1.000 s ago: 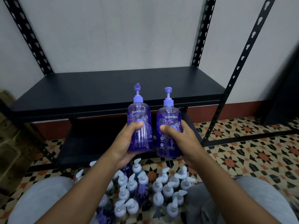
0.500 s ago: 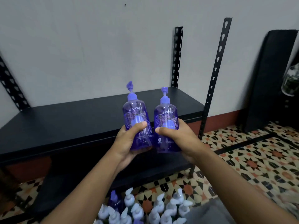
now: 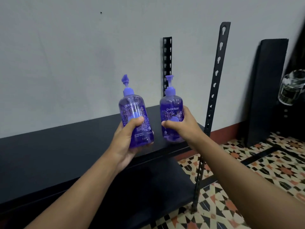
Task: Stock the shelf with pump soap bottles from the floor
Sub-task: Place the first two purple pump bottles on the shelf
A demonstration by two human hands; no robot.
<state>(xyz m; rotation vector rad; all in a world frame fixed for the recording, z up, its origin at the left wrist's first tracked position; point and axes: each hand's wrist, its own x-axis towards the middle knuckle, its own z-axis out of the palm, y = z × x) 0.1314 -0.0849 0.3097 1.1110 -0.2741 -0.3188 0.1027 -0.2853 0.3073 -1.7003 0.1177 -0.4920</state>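
While neither base touches anything yet, both soap bottles are held in the air just in front of the black shelf board [image 3: 57,151], which lies ahead of the hands and slightly below them. The left hand [image 3: 127,141] curls round the lower body of the left pump bottle [image 3: 135,119], thumb across the label; its long axis is near upright, the pump tipped a little to the left. The right hand [image 3: 183,129] wraps the right pump bottle [image 3: 171,113] from the side, and this bottle stands straighter. It looks further forward, over the board's end just left of the front upright [image 3: 212,96], so the right hand seems nearer to setting down. Each bottle probably needs a short push forward, then a lowering base-first.
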